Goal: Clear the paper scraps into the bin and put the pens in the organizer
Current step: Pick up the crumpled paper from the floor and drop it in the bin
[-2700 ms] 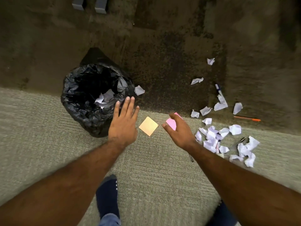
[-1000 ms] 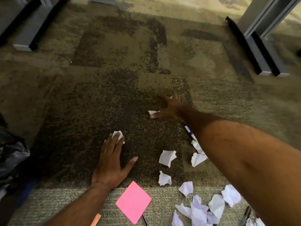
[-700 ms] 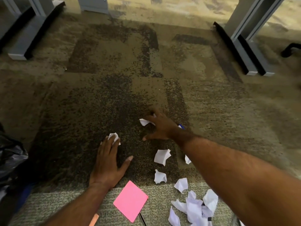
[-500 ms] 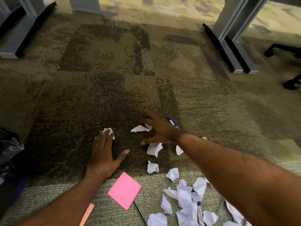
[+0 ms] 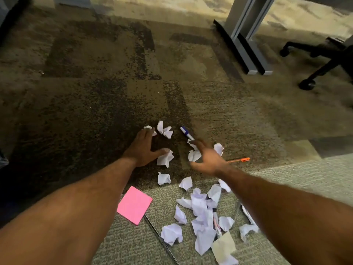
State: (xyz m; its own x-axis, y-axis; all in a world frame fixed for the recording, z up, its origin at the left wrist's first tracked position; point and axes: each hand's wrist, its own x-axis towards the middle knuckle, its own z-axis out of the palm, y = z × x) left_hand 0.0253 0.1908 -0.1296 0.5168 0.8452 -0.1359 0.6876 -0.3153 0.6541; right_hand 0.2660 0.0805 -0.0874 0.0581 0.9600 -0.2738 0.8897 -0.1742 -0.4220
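White crumpled paper scraps lie scattered on the carpet, with a dense pile point(image 5: 202, 217) at the lower middle. My left hand point(image 5: 143, 148) rests flat and open on the dark carpet, its fingertips touching one scrap point(image 5: 150, 129) and its thumb against another point(image 5: 165, 158). My right hand point(image 5: 207, 157) hovers with fingers spread and curved over a scrap point(image 5: 193, 155), gripping nothing that I can see. A blue-capped pen point(image 5: 186, 132) lies just beyond its fingers. An orange pen point(image 5: 238, 160) lies to its right. The bin and organizer are out of view.
A pink sticky-note pad point(image 5: 134, 204) lies near my left forearm, a thin dark pen point(image 5: 160, 238) beside it. A pale yellow note point(image 5: 223, 245) sits at the pile's lower edge. Grey desk legs point(image 5: 246, 44) and a black chair base point(image 5: 321, 60) stand at the far right.
My right hand pulled back from the far scraps toward me, sweeping them closer to my left hand. The view shifted right; the orange pen and chair base came into sight.
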